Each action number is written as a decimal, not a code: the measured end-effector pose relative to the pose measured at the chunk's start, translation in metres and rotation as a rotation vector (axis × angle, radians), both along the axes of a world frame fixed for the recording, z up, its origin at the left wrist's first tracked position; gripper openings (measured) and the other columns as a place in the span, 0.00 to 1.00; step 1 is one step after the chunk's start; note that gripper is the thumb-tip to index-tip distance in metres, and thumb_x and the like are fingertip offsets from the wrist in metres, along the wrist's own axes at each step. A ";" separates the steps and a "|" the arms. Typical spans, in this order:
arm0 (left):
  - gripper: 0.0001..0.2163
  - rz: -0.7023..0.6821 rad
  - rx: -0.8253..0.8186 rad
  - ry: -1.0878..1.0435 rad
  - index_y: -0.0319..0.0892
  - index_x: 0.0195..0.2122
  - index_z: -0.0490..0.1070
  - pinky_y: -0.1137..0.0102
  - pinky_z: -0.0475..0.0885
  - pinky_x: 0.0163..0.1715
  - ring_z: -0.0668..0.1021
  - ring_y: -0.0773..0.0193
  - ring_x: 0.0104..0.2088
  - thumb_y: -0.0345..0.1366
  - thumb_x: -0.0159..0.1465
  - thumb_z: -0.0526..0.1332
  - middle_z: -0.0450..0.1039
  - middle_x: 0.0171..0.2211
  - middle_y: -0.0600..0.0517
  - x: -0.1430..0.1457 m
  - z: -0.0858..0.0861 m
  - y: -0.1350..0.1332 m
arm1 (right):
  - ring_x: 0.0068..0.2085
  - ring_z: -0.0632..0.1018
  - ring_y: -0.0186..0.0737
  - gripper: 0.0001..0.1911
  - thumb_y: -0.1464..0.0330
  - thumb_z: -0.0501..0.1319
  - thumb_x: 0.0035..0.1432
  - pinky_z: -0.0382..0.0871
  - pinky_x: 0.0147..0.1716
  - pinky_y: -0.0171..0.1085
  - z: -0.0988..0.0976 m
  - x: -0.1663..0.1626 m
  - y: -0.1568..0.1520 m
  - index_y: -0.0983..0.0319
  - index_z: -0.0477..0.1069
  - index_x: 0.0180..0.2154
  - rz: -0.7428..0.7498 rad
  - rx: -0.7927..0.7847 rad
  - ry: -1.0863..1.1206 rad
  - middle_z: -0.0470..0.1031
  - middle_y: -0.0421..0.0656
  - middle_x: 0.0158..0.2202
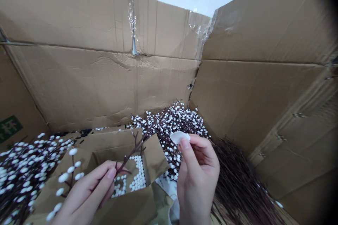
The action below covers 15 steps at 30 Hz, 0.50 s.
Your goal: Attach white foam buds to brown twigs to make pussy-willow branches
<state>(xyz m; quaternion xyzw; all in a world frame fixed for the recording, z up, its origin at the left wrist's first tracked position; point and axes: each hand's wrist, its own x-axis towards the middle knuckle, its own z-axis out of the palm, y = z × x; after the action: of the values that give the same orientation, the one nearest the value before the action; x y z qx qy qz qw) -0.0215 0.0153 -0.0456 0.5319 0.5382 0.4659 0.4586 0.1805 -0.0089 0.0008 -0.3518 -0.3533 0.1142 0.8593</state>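
Observation:
My left hand (92, 188) is closed on a brown artificial twig (131, 153), which slants up to the right over an open cardboard box (132, 205). Its upper end is bare and forked; stems with white berries (70, 169) show at the hand's left side, apparently of the same branch. Inside the box lie loose white balls (138, 174). My right hand (199, 172), to the right of the box, pinches a small, thin white piece (179, 136) between thumb and fingers. What that piece is made of, I cannot tell.
White-berried twigs (23, 172) are heaped at the left, with another heap of berried twigs (171, 121) behind the box. Bare dark stems (237, 179) lie at the right. Tall taped cardboard walls (105, 84) stand around the back and sides.

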 end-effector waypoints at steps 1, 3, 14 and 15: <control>0.08 0.012 -0.027 -0.046 0.52 0.41 0.80 0.68 0.82 0.40 0.83 0.56 0.43 0.43 0.61 0.65 0.84 0.41 0.53 0.002 -0.001 0.000 | 0.28 0.76 0.33 0.03 0.69 0.68 0.56 0.70 0.28 0.31 -0.001 0.000 0.001 0.57 0.77 0.30 0.023 -0.008 -0.011 0.76 0.36 0.27; 0.09 0.021 -0.066 -0.079 0.52 0.42 0.79 0.67 0.79 0.48 0.82 0.57 0.48 0.43 0.61 0.66 0.83 0.44 0.53 0.005 0.000 -0.002 | 0.28 0.75 0.33 0.03 0.69 0.68 0.56 0.70 0.27 0.31 -0.002 0.000 0.002 0.57 0.77 0.30 0.057 -0.045 -0.032 0.76 0.37 0.26; 0.19 0.033 -0.116 -0.009 0.47 0.45 0.78 0.64 0.76 0.51 0.79 0.54 0.51 0.52 0.56 0.68 0.80 0.48 0.49 0.002 0.005 -0.004 | 0.24 0.73 0.34 0.06 0.69 0.66 0.53 0.66 0.23 0.31 0.002 -0.006 0.005 0.61 0.74 0.25 0.307 -0.221 -0.214 0.74 0.38 0.22; 0.20 0.014 -0.107 -0.007 0.48 0.43 0.79 0.64 0.77 0.50 0.80 0.54 0.50 0.53 0.55 0.68 0.81 0.46 0.49 0.003 0.007 -0.004 | 0.24 0.73 0.34 0.06 0.68 0.66 0.53 0.66 0.23 0.31 0.002 -0.007 0.005 0.61 0.74 0.26 0.327 -0.221 -0.211 0.73 0.37 0.22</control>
<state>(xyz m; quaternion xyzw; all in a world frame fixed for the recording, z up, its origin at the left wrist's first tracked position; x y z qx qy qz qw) -0.0186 0.0112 -0.0391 0.5014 0.5644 0.4414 0.4849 0.1739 -0.0043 0.0027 -0.3919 -0.4790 0.2524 0.7438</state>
